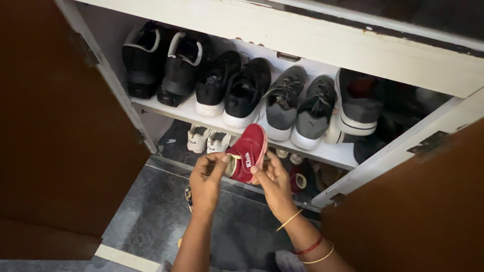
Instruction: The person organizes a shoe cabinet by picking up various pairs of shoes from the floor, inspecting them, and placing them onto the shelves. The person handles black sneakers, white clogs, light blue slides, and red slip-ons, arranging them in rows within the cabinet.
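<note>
red shoe (pixel 248 151): small, child-size, red upper with pale pink sole edge, held up in the air in front of the lower part of the open cupboard, toe pointing up toward the shelf, opening facing down-left toward the hands
left hand (pixel 205 180): fingers curled in, thumb and fingertips pinched at the shoe's heel/opening edge on its left side; hold is on the rim, not around the sole
right hand (pixel 275 182): fingers bent and closed on the shoe's right side near the sole edge, thumb up against the pink sole; bangles and a red thread on the wrist
shoe vs fingers: shoe sits between the two hands, touching both, most of the upper sticks out above the fingertips
shelf (pixel 333 152): white, upper level of cupboard, just behind and above the red shoe
black sneakers (pixel 232 90): pair with white soles, on shelf, heels outward, directly above the red shoe
grey sneakers (pixel 297 108): pair on shelf, right of the black pair
black high shoes (pixel 164 63): pair at far left of shelf
white shoes (pixel 206 140): small pair on the lower level, left of the red shoe
cupboard doors (pixel 55 126): brown, both swung open, left and right
floor (pixel 151 211): dark grey tile under the arms
</note>
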